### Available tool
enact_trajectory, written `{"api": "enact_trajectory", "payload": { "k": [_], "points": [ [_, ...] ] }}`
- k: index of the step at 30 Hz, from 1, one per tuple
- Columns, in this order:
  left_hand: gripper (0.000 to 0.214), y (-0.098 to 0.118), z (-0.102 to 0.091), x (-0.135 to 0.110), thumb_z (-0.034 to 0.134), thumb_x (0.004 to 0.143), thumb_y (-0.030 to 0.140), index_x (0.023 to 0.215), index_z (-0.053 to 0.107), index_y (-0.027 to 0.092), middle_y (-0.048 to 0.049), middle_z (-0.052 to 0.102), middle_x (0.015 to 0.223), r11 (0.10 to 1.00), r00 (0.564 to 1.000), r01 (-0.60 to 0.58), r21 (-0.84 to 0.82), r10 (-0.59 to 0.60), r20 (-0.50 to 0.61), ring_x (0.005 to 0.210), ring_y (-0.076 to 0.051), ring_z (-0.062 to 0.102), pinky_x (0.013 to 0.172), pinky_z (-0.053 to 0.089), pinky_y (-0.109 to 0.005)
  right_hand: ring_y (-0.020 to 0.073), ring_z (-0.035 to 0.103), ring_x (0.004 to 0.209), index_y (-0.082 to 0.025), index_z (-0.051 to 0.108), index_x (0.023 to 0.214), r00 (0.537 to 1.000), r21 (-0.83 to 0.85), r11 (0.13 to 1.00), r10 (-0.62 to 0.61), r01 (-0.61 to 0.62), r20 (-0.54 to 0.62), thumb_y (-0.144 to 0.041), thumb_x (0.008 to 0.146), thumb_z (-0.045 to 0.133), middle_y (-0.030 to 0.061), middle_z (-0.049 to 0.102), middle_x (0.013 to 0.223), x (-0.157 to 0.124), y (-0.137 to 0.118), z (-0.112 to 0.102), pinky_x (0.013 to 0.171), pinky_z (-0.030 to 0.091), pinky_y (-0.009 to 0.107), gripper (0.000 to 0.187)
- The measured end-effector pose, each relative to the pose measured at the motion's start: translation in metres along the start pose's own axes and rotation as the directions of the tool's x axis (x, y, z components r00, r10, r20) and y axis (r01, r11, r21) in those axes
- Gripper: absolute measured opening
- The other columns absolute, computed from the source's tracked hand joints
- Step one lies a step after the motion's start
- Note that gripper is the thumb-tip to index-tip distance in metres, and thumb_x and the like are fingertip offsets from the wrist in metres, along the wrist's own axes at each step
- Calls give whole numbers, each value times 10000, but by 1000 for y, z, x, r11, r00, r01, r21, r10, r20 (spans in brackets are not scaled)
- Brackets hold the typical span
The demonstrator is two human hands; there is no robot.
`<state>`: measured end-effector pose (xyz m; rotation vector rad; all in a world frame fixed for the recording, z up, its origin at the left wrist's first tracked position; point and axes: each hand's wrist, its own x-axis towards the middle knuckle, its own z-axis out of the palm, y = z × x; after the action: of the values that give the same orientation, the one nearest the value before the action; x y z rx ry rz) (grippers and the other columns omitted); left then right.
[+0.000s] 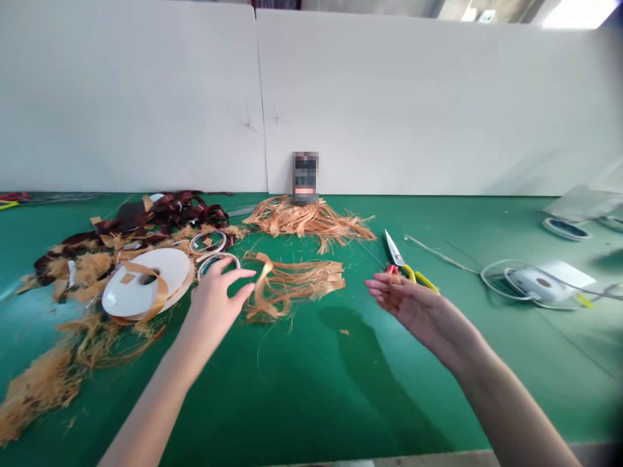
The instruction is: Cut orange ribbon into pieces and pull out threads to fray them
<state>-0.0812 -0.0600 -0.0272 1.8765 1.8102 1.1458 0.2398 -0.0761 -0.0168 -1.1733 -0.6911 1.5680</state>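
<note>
As the left hand (pixel 214 308) hung half open and empty just beside a tape ring (pixel 218 264) and frayed copper strands (pixel 292 285), the right hand (pixel 418 308) spread open, holding nothing, above scissors (pixel 402 266); a green mat (pixel 311 402) lay below, a white partition (pixel 389 97) beyond.

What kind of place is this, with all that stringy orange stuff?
It looks like a workshop, probably for making or taking apart something by hand. A green work mat covers the long bench, with piles of shredded orange tape, a wide white tape roll and yellow-handled scissors.
</note>
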Motion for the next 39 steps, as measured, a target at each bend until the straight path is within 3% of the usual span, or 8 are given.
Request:
{"api": "enact_trajectory", "payload": {
  "k": [3,7,12,17,23,27,33,39],
  "points": [
    [154,31,15,-36,611,830,274,941,708,227,-139,558,1297,950,968,-113,290,171,-183,1198,-376,480,945,339,-564,191,678,932,-191,743,881,997,45,996,-76,75,14,-244,724,699,88,745,981,-23,22,30,861,513,281,171],
    [219,76,36,-72,671,806,333,1001,669,233,-125,614,1217,892,902,-408,194,427,-68,1125,-321,515,917,347,-486,214,603,1109,-214,734,956,996,123,990,-72,64,61,-344,780,684,72,696,1136,-47,51,73,989,434,314,225],
    [182,88,51,-79,538,832,53,799,632,206,-63,686,1026,910,901,-399,112,412,-137,952,-228,574,815,363,-392,183,621,1021,-255,739,937,998,140,990,-34,27,50,-340,741,725,16,716,1022,-57,61,100,904,460,258,214],
    [222,68,55,-66,526,805,8,713,611,190,-33,666,838,873,857,-477,99,487,-168,834,-192,586,791,363,-370,194,644,983,-182,762,882,988,93,991,82,-95,134,-242,690,723,54,738,943,-53,41,86,960,446,308,205],
    [192,57,51,-61,547,807,27,696,606,173,-24,642,785,795,782,-603,74,607,-144,742,-158,583,751,381,-338,202,633,1052,-113,741,1003,872,-37,943,319,-330,370,-212,798,605,114,713,1097,-41,12,55,1026,410,344,265],
    [108,67,52,-64,589,811,82,773,629,174,-31,639,813,784,764,-616,80,619,-184,749,-162,589,753,386,-342,209,545,1202,-146,747,985,924,134,960,189,-244,332,-241,839,488,76,680,1198,-37,15,62,1094,336,352,312],
    [36,73,68,-59,646,786,167,802,616,179,-64,614,969,914,907,-404,20,403,-122,919,-212,601,794,399,-368,234,407,1333,-219,674,1164,938,189,980,-1,-69,347,-424,923,438,25,586,1344,-40,30,87,1169,154,429,395],
    [108,59,81,-42,592,777,80,722,571,171,-41,623,871,806,792,-583,97,591,-153,802,-174,608,760,409,-346,234,422,1329,-194,701,1103,933,139,990,-48,-2,357,-183,815,559,31,638,1277,-31,24,74,1172,189,403,322]
  ]
}}
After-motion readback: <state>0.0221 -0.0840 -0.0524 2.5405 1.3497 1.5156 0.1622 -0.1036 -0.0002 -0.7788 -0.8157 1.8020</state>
